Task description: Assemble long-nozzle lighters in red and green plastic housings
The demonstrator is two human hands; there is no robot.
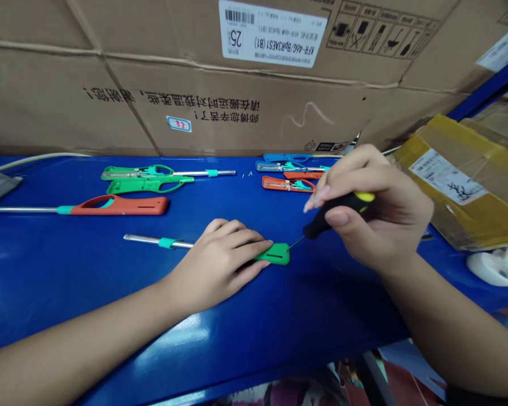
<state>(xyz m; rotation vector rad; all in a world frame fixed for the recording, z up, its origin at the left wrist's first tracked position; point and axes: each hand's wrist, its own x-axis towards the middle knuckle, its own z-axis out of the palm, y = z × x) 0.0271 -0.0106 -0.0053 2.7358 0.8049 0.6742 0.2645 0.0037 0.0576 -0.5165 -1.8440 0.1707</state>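
A green long-nosed lighter (275, 255) lies on the blue table (68, 270), its metal tube pointing left. My left hand (220, 262) lies over its handle and presses it down, fingers wrapped on it. My right hand (376, 206) is closed round a small screwdriver (338, 217) with a black grip and yellow cap. The screwdriver's thin tip touches the right end of the green handle.
An orange lighter (118, 206) and opened green lighter shells (148, 177) lie at the back left. Blue and orange lighter parts (290, 175) lie at the back middle. Cardboard boxes (220, 73) wall the far side. A taped parcel (461, 180) sits right.
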